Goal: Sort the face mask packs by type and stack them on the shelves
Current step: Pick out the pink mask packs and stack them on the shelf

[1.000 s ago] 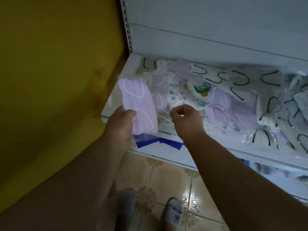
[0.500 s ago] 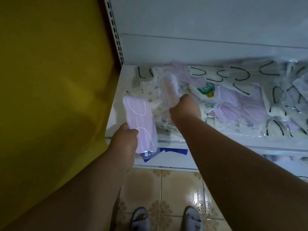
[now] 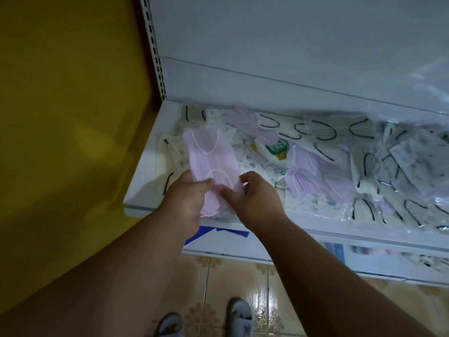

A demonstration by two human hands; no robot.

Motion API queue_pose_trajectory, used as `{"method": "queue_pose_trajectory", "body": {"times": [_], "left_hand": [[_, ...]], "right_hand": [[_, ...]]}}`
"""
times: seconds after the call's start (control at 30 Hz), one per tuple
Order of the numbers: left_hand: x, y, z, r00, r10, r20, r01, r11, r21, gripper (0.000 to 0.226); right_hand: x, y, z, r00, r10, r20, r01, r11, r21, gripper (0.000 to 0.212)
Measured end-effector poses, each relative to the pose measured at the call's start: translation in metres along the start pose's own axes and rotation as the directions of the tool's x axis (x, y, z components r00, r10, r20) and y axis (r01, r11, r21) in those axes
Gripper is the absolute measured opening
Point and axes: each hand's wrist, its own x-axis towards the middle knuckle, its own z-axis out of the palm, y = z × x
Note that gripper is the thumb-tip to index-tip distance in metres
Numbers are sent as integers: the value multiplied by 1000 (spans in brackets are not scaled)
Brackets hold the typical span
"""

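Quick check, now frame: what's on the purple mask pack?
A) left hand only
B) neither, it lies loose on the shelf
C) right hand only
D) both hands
D: the left hand and the right hand both have fingers and thumb on the lower end of the purple pack, held over the left end of the shelf.

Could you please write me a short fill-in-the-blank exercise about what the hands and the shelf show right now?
1. Both the left hand and the right hand hold a pack of masks coloured ____.
2. The loose packs lie jumbled on a white ____.
3. The pale packs at the back have ear loops coloured ____.
4. The wall left of the unit is ____.

Missing words: lilac; shelf; black; yellow
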Motion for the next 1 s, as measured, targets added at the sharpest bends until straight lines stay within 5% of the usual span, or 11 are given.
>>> {"method": "queue_pose_trajectory", "body": {"times": [0.13, 0.23, 0.37, 0.47, 0.63, 0.77, 0.87, 1.0], "left_hand": [[14, -4, 10, 995, 9, -102, -5, 999, 43, 25], [27, -2, 17, 988, 17, -154, -7, 998, 67, 23], [42, -3, 21, 986, 44, -163, -35, 998, 59, 29], [47, -2, 21, 986, 45, -163, -35, 997, 64, 31], [48, -2, 20, 986, 38, -164, -27, 998, 64, 33], [32, 8, 27, 990, 7, -139, -7, 1000, 6, 37], [19, 13, 33, 999, -45, 18, 48, 985, -166, 55], [9, 10, 43, 997, 76, 2, -76, 997, 8, 11]], "right_hand": [[36, 21, -13, 955, -216, -204, 171, 961, -220, 43], [77, 23, -22, 910, -391, -137, 296, 845, -446, 36], [135, 7, -27, 946, -314, 80, 287, 698, -656, 50], [163, 6, -24, 975, -199, 101, 207, 630, -749, 52], [149, 5, -29, 963, -264, -55, 166, 742, -649, 39], [94, 13, -22, 768, -615, -180, 504, 753, -422, 28], [42, 21, -12, 813, -582, 21, 579, 804, -136, 31], [18, 36, -13, 809, -587, -33, 587, 809, 4, 34]]}}
